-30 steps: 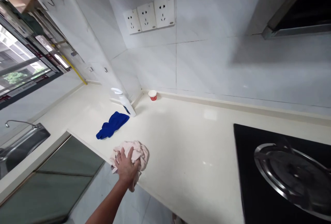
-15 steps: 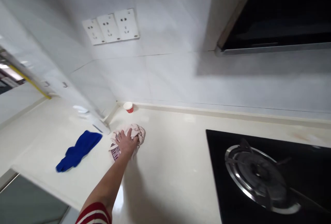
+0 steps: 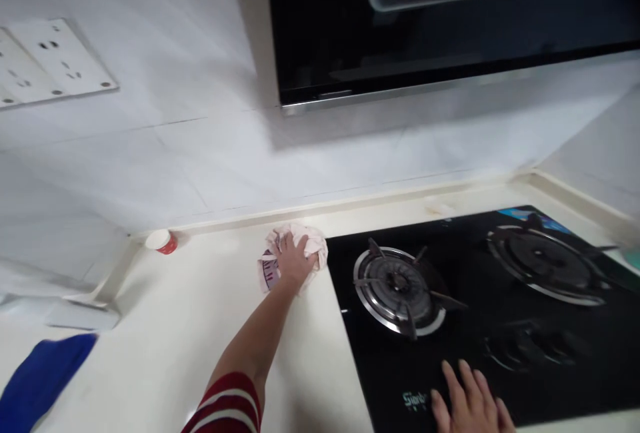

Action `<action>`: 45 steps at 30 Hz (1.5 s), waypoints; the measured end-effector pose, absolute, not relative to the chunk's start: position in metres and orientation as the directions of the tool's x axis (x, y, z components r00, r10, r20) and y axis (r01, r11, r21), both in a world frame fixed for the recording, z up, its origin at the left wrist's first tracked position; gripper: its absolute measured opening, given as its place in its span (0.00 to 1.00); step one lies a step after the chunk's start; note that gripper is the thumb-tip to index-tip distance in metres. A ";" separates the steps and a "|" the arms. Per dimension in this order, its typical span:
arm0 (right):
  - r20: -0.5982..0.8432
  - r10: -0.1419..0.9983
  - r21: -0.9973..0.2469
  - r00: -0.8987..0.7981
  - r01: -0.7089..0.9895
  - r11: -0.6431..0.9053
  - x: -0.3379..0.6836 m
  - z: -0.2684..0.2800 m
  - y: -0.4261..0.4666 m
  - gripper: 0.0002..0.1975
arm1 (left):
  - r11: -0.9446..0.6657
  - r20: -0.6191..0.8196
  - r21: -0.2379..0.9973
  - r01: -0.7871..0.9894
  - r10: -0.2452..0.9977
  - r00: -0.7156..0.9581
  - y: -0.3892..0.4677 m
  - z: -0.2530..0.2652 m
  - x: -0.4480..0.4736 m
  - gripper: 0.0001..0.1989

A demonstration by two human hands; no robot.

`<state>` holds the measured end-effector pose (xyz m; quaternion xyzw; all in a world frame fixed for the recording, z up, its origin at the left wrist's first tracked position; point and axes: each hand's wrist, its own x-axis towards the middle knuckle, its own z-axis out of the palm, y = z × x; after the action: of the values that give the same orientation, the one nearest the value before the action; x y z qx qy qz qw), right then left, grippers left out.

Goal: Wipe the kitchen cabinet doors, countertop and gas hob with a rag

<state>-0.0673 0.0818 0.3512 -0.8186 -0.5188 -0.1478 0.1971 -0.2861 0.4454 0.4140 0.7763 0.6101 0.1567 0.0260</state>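
My left hand (image 3: 294,260) presses down on a crumpled pale pink cloth (image 3: 317,238) with a dark printed patch, its fingers curled over the fabric. The cloth lies on the cream countertop (image 3: 200,326), against the left edge of the black glass gas stove (image 3: 475,253). Near the stove's front edge, by its white lettering, my right hand (image 3: 473,403) is open with fingers apart and appears to rest on the glass. It holds nothing that I can see; its lower part is cut off by the frame.
A red and white paper cup (image 3: 161,241) stands in the back left corner. At the far left lies a blue cloth (image 3: 45,376). The dark range hood (image 3: 425,33) overhangs the stove, whose left burner (image 3: 399,283) is close to my left hand. Wall sockets (image 3: 55,63) are at upper left.
My view has swung right. My left hand has slid the pink cloth rightward along the counter, from near the cup to the stove's edge. My right hand has come into view over the stove.
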 end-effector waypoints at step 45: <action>0.203 0.689 -0.737 0.695 0.572 -0.360 -0.023 0.437 0.073 0.27 | -0.512 0.117 0.728 0.456 0.748 0.654 0.190 0.414 -0.244 0.21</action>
<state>-0.0228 0.0732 0.4375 -0.8216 -0.3837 0.0707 0.4156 -0.2441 0.1904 0.4145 0.8429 0.3569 0.2139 0.3412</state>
